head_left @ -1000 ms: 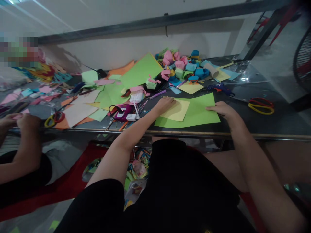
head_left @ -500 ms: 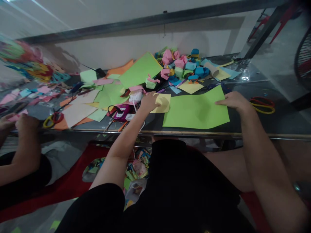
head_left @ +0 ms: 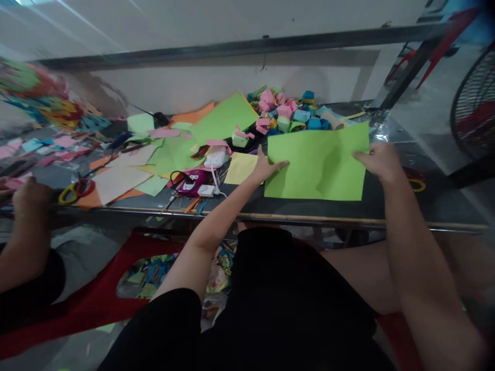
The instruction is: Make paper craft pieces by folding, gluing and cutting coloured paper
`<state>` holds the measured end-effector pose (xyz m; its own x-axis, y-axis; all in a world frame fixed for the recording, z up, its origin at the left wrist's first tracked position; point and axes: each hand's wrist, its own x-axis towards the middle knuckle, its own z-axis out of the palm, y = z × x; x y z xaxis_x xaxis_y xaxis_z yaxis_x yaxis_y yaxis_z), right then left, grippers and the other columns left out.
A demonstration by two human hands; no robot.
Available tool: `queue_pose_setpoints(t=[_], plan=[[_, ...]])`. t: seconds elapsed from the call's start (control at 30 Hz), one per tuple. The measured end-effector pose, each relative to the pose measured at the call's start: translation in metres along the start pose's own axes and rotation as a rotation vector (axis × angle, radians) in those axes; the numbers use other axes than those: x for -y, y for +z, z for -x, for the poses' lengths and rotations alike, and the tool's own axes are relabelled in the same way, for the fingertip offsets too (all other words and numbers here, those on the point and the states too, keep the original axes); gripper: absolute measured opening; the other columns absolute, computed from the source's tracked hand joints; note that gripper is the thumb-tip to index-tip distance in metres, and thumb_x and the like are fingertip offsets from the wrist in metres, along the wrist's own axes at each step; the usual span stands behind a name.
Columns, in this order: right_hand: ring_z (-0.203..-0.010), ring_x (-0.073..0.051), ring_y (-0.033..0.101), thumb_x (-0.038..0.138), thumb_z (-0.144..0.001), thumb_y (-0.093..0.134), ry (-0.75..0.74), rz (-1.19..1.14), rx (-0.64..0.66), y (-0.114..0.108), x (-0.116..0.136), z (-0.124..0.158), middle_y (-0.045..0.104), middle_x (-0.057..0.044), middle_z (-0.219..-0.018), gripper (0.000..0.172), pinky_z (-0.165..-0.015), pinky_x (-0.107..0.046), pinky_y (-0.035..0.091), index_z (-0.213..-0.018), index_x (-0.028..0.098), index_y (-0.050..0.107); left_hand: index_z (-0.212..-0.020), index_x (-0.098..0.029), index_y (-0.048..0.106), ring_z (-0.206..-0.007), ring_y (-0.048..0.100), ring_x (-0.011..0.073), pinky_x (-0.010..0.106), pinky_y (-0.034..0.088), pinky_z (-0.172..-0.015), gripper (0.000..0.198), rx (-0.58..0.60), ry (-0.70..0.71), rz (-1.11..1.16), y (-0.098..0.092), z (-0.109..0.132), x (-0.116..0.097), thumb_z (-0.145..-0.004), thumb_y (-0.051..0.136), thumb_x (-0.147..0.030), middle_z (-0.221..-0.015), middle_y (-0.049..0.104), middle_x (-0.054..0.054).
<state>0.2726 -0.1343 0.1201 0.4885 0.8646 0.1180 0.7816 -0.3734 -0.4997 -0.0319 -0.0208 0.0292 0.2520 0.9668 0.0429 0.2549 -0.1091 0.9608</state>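
Two hands flank a green sheet (head_left: 317, 165) in the head view. Its lower edge runs just short of the front edge of the table (head_left: 317, 208), leaving a narrow dark strip; behind its upper edge sits the heap of folded paper pieces (head_left: 284, 111). Scissor handles (head_left: 416, 183) show beyond the right forearm, partly hidden by it. The right hand (head_left: 382, 161) pinches the sheet's right edge, thumb on the near face. The left hand (head_left: 266, 168) is spread wide, thumb across the left edge, beside yellow paper (head_left: 238, 169).
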Motion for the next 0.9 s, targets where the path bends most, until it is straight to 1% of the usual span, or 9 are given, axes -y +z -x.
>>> queue_pose_setpoints(t=[0.07, 0.17, 0.27, 0.33, 0.4, 0.5, 0.67, 0.83, 0.9], plan=[[-0.092, -0.027, 0.072, 0.024, -0.089, 0.070, 0.050, -0.040, -0.033, -0.003, -0.001, 0.005, 0.080, -0.017, -0.097, 0.020, -0.080, -0.033, 0.052, -0.096, 0.009, 0.079, -0.156, -0.019, 0.041, -0.145, 0.055, 0.0358, 0.052, 0.046, -0.119, 0.103, -0.010, -0.038, 0.155, -0.002, -0.005, -0.003, -0.069, 0.092, -0.036, -0.155, 0.055, 0.023], [-0.112, -0.032, 0.071, 0.038, -0.091, 0.068, -0.066, -0.359, -0.016, 0.000, 0.003, 0.013, 0.079, -0.017, -0.116, 0.031, -0.092, -0.039, 0.055, -0.107, 0.013, 0.079, -0.133, -0.013, 0.063, -0.131, 0.067, 0.0353, 0.049, 0.055, -0.112, 0.074, 0.021, -0.017, 0.340, -0.003, -0.007, -0.009, -0.066, 0.091, -0.031, -0.139, 0.068, 0.022], [-0.134, -0.031, 0.062, 0.068, -0.102, 0.033, -0.275, -0.749, 0.195, 0.013, 0.014, 0.020, 0.070, -0.014, -0.140, 0.067, -0.105, -0.043, 0.053, -0.117, 0.020, 0.078, -0.115, -0.013, 0.070, -0.123, 0.071, 0.0352, 0.049, 0.058, -0.108, 0.055, 0.072, -0.032, 0.448, 0.003, -0.005, -0.015, -0.067, 0.090, -0.034, -0.129, 0.075, 0.019], [-0.145, -0.030, 0.053, 0.078, -0.099, 0.021, -0.339, -0.809, 0.287, 0.026, 0.022, 0.021, 0.059, -0.007, -0.156, 0.078, -0.110, -0.045, 0.051, -0.133, 0.029, 0.071, -0.109, -0.014, 0.071, -0.120, 0.073, 0.0353, 0.050, 0.059, -0.107, 0.049, 0.088, -0.061, 0.478, 0.008, -0.003, -0.019, -0.068, 0.089, -0.034, -0.126, 0.077, 0.017], [-0.152, -0.030, 0.044, 0.085, -0.090, 0.044, -0.376, -0.754, 0.268, 0.043, 0.029, 0.018, 0.045, -0.003, -0.168, 0.081, -0.114, -0.047, 0.048, -0.152, 0.035, 0.055, -0.104, -0.014, 0.072, -0.119, 0.074, 0.0357, 0.051, 0.060, -0.107, 0.044, 0.091, -0.087, 0.484, 0.012, -0.002, -0.021, -0.068, 0.089, -0.034, -0.122, 0.078, 0.016], [-0.155, -0.034, 0.039, 0.083, -0.074, 0.072, -0.425, -0.727, 0.255, 0.071, 0.035, 0.007, 0.035, -0.009, -0.173, 0.109, -0.116, -0.048, 0.045, -0.164, 0.031, 0.038, -0.101, -0.015, 0.072, -0.118, 0.074, 0.0363, 0.052, 0.059, -0.108, 0.042, 0.128, -0.114, 0.498, 0.014, 0.000, -0.022, -0.067, 0.090, -0.033, -0.117, 0.080, 0.016], [-0.139, -0.028, 0.059, 0.080, -0.094, 0.043, -0.314, -0.860, 0.330, 0.106, 0.036, -0.014, 0.057, -0.009, -0.158, 0.076, -0.107, -0.044, 0.054, -0.150, 0.031, 0.056, -0.102, -0.016, 0.072, -0.114, 0.075, 0.0351, 0.052, 0.057, -0.110, 0.043, 0.174, -0.172, 0.518, 0.012, -0.007, -0.015, -0.067, 0.090, -0.035, -0.109, 0.082, 0.015], [-0.113, -0.026, 0.072, 0.064, -0.084, 0.070, -0.285, -0.719, 0.215, 0.125, 0.032, -0.015, 0.069, -0.014, -0.138, 0.067, -0.098, -0.042, 0.057, -0.135, 0.021, 0.066, -0.094, -0.016, 0.072, -0.100, 0.079, 0.0310, 0.049, 0.061, -0.103, 0.026, 0.101, -0.286, 0.468, 0.007, -0.019, -0.004, -0.071, 0.081, -0.022, -0.096, 0.083, 0.012], [-0.107, -0.027, 0.072, 0.065, -0.085, 0.068, -0.299, -0.611, 0.137, 0.127, 0.033, -0.004, 0.073, -0.016, -0.128, 0.063, -0.098, -0.042, 0.057, -0.127, 0.018, 0.070, -0.092, -0.015, 0.073, -0.094, 0.080, 0.0291, 0.046, 0.063, -0.101, 0.022, 0.081, -0.307, 0.466, 0.002, -0.022, -0.003, -0.072, 0.078, -0.020, -0.093, 0.082, 0.011]])
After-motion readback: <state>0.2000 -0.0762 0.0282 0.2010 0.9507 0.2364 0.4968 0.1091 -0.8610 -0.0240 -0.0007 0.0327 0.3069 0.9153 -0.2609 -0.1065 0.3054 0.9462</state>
